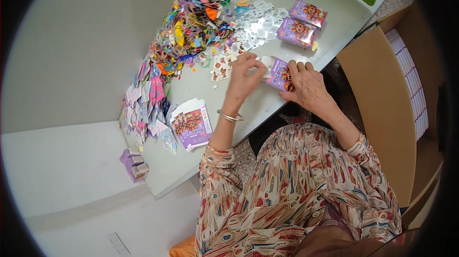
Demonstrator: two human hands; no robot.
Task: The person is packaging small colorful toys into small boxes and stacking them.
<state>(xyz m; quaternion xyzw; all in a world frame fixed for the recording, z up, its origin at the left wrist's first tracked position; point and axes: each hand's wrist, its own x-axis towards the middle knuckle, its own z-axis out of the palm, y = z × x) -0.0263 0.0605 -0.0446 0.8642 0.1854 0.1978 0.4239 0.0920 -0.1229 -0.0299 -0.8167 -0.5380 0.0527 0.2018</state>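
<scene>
My right hand (308, 87) grips a small purple carton (277, 74) with a colourful cartoon picture, tilted above the table's near edge. White flaps (267, 66) stick out at the carton's left end. Beside them is my left hand (245, 78), thumb and fingers pinched together; whatever is between them is too small to make out. A bangle circles the left wrist. Just beyond that hand lie small printed picture cards (221, 67) and a spread of little clear packets (260, 25).
A big heap of colourful small items (191, 27) and shiny foil pieces (148, 97) lines the wall side. Flat purple cartons (191, 124) lie at left, filled cartons (299, 31) at the back right. A large cardboard box (382, 94) stands right of the table (184, 173).
</scene>
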